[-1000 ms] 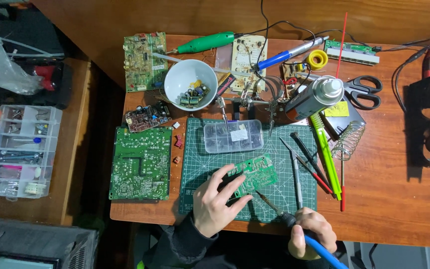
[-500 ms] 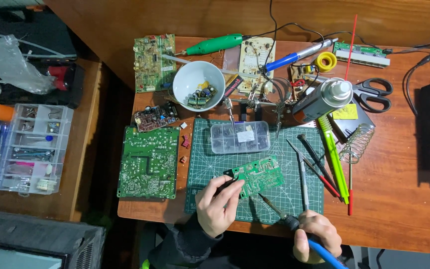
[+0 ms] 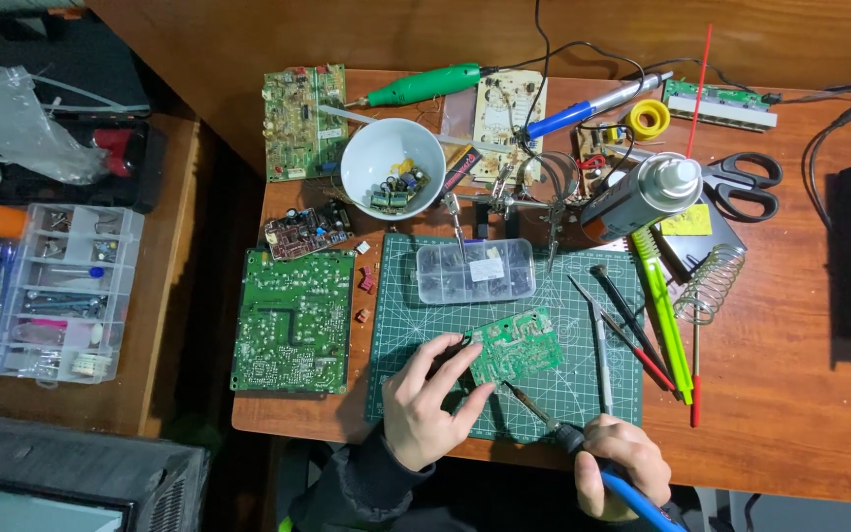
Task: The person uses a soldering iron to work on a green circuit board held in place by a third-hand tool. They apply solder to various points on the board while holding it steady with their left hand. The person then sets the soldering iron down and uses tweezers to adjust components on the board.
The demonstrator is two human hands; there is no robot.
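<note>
the wooden surface [image 3: 790,394] fills most of your view, crowded with electronics gear. on it, right in front of you, lies the green cutting mat [image 3: 416,296], and left of the mat sits a large green circuit board [image 3: 294,320], flat, with its solder side up. behind the mat stand a white bowl [image 3: 376,158] holding a few small parts, a silver spray can [image 3: 642,195] lying tilted, and black scissors [image 3: 746,185] near the far right. a clear parts box [image 3: 475,270] rests on the far half of the mat, and a row of hand tools, among them a lime green one [image 3: 664,310], lies along the mat's right edge.

your left hand [image 3: 427,399] is on the near part of the mat, its grip pinching the left edge of the small green circuit board [image 3: 516,347], which lies tilted near the middle of the mat. your right hand [image 3: 622,475] is at the near edge of the surface, its grip closed around the blue handle of the soldering iron [image 3: 573,438]. the iron's tip points up and left, to just beside the near edge of the small board; whether it touches you cannot tell.
</note>
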